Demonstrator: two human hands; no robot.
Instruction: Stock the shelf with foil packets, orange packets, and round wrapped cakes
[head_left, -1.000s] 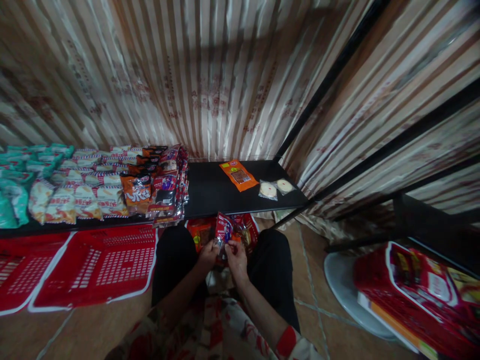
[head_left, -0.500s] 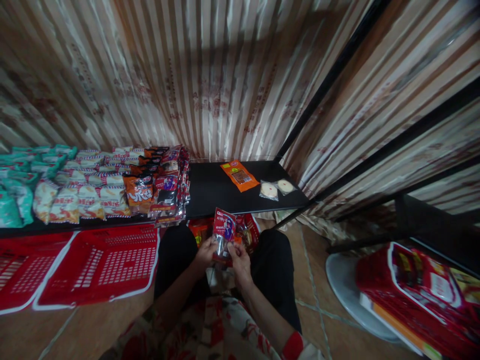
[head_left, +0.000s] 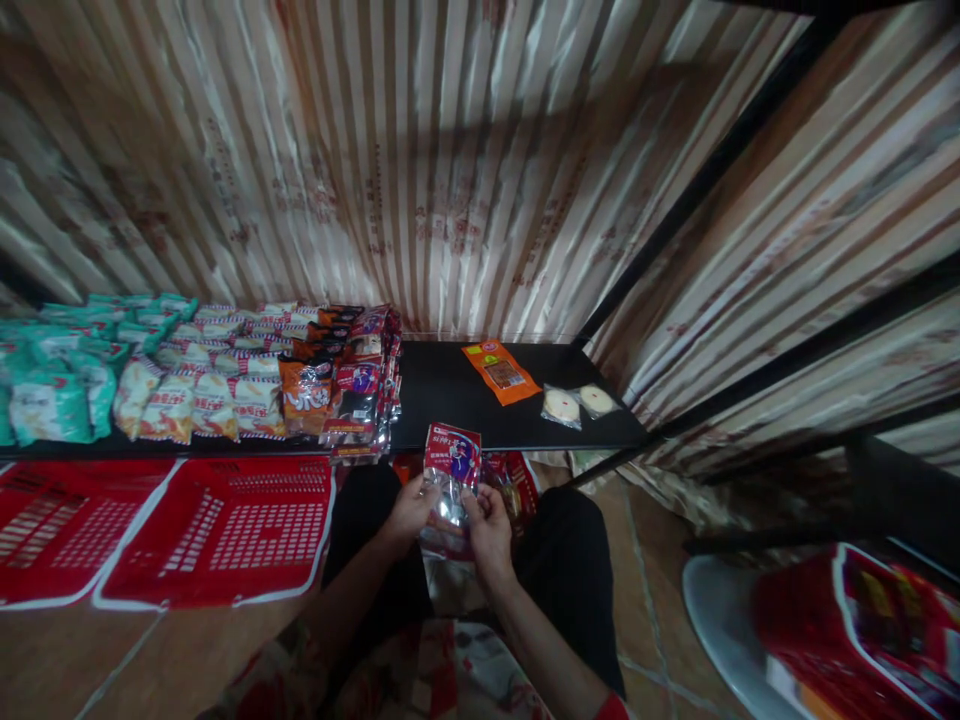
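A red and purple snack packet with a clear lower part is held upright between both hands, in front of the shelf edge. My left hand is closed on its left side. With thumb and fingers, my right hand grips its lower right side. Behind the packet, between my knees, a red basket with more packets is partly hidden. Similar red packets lie in a stack on the black shelf, left of the held one.
Orange packets, white-and-striped snack bags and green bags stand in rows leftward. An orange packet and two round wrapped biscuits lie on the right. Red baskets sit below; a black frame bar slants on the right.
The view has shifted slightly, so the shelf goods appear further right and lower. Both hands still hold the packet, whose front now faces up more squarely.
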